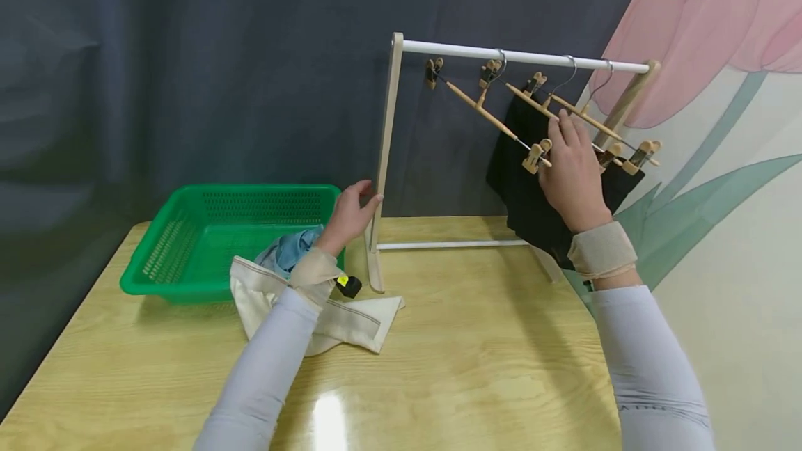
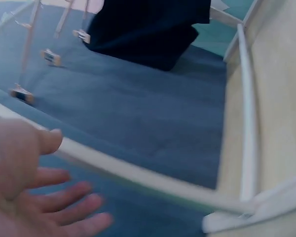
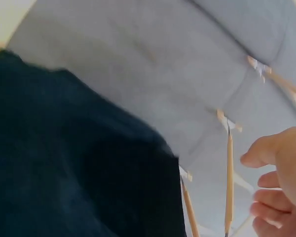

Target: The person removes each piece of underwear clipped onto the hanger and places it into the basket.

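My left hand (image 1: pixel 352 213) is beside the left post (image 1: pixel 386 138) of a small wooden clothes rack, fingers relaxed and spread in the left wrist view. At the rack's right side my right hand (image 1: pixel 573 176) reaches up to the middle clip hanger (image 1: pixel 531 101), its fingertips overlapping the bar in the head view. In the right wrist view its fingers are loosely bent, holding nothing. Another clip hanger (image 1: pixel 479 110) hangs bare on the left. Black cloth clothing (image 1: pixel 523 179) hangs at the right, seemingly from the rightmost hanger (image 1: pixel 592 120); my right hand partly hides it.
A green basket (image 1: pixel 228 190) stands at the table's back left, with blue denim clothing (image 1: pixel 294 249) at its near right corner. A cream garment (image 1: pixel 351 319) lies in front, partly under my left forearm. A small black object (image 1: pixel 349 287) is near the rack's left foot.
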Motion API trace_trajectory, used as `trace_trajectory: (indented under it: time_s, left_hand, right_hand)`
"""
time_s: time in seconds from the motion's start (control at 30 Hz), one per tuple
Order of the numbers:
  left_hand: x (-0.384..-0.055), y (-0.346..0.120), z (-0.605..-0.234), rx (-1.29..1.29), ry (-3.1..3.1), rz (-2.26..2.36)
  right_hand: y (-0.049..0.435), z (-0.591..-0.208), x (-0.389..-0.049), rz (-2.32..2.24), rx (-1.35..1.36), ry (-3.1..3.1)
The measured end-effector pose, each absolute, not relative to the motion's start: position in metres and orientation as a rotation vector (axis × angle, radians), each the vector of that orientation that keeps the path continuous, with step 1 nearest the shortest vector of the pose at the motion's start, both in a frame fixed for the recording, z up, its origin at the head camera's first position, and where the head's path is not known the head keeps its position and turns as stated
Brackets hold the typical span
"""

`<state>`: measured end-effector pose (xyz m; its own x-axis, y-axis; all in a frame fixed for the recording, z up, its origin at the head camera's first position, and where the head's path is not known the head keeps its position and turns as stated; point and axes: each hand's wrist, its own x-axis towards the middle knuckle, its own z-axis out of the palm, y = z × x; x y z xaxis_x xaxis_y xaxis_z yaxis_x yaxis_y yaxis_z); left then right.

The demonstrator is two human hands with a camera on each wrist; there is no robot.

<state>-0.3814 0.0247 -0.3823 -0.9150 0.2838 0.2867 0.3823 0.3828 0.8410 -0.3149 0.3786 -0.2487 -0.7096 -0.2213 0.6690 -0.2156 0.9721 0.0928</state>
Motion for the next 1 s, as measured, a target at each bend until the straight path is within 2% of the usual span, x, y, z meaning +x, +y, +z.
trace_trajectory:
  time_s: [0.1, 0.23, 0.37, 0.57, 0.83, 1.0]
  left_hand:
    - [-0.371, 0.012, -0.368, -0.825, -2.704, -1.411]
    - [-0.351, -0.015, -0.353, -1.083, -2.797, -1.247]
    - [-0.332, -0.054, -0.345, -1.088, -2.755, -1.195]
    - [-0.308, -0.124, -0.352, -0.870, -2.706, -1.181]
    - [-0.292, -0.203, -0.377, -0.475, -2.485, -1.083]
    - [-0.286, -0.239, -0.400, -0.171, -2.465, -0.977]
  right_hand:
    - [0.371, -0.277, -0.303, -0.001, 0.378, -2.333]
    - [0.344, -0.333, -0.276, 0.118, 0.473, -2.438]
    - [0.296, -0.389, -0.252, 0.273, 0.591, -2.660]
    - [0.215, -0.438, -0.233, 0.490, 0.812, -2.964]
    - [0.142, -0.450, -0.226, 0.447, 1.163, -2.983]
    - [0.113, -0.460, -0.228, 0.277, 1.216, -2.987]
